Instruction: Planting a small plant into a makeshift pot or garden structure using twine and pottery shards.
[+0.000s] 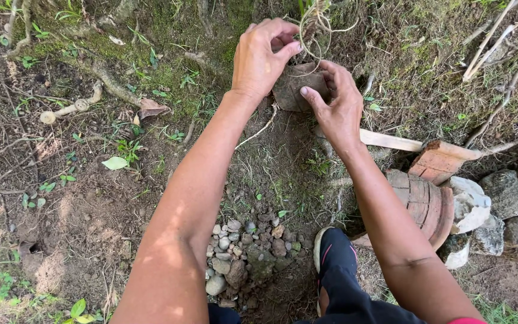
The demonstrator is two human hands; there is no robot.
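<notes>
Broken clay pot [427,204] lies on side, landmark. Up-left of it, small brown pot [292,84] on bare soil holds rooted plant [316,24]. Right hand [334,105] cups pot rim; left hand [265,57] pinches roots. Step judged: seating plant; next calls for steadying pot. Plant top cut off; pot inside hidden.

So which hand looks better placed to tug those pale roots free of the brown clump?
Probably the left hand: its fingertips already pinch the pale roots above the brown clump. The right hand grips the clump's side, steadying it.
</notes>
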